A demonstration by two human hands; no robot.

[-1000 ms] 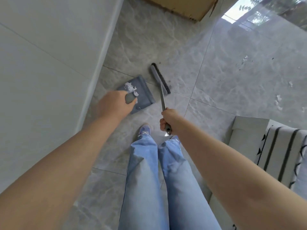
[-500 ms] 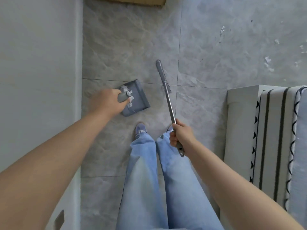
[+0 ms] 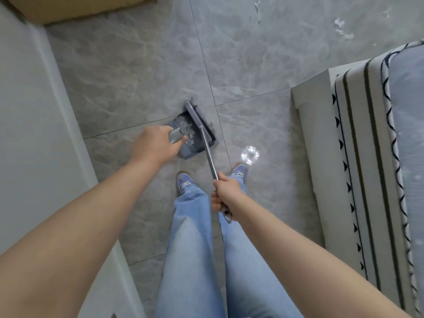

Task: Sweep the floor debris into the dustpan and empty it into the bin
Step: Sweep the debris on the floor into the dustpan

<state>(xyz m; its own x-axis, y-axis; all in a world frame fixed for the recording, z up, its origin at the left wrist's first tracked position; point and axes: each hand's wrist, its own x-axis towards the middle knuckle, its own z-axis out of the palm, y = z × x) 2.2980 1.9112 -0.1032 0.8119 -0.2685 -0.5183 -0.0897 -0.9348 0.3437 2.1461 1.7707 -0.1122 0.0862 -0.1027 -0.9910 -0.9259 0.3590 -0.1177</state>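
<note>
A grey dustpan [image 3: 192,149] lies low over the tiled floor in front of my feet, with pale scraps of debris [image 3: 186,127] piled inside it. My left hand [image 3: 155,145] grips the dustpan's handle. My right hand [image 3: 226,191] grips the metal broom handle [image 3: 210,157] near its end. The broom head [image 3: 199,120] rests across the dustpan's open edge. More white debris [image 3: 343,28] is scattered on the floor at the far right. No bin is in view.
A white wall or cabinet [image 3: 29,134] runs along the left. A white bed frame with striped bedding [image 3: 367,171] stands on the right. A cardboard box [image 3: 75,8] sits at the top left. A bright light reflection [image 3: 249,154] shows on the tiles.
The broom head has swung left from the floor onto the dustpan's open edge. The view has turned, and the dustpan now sits nearer the middle.
</note>
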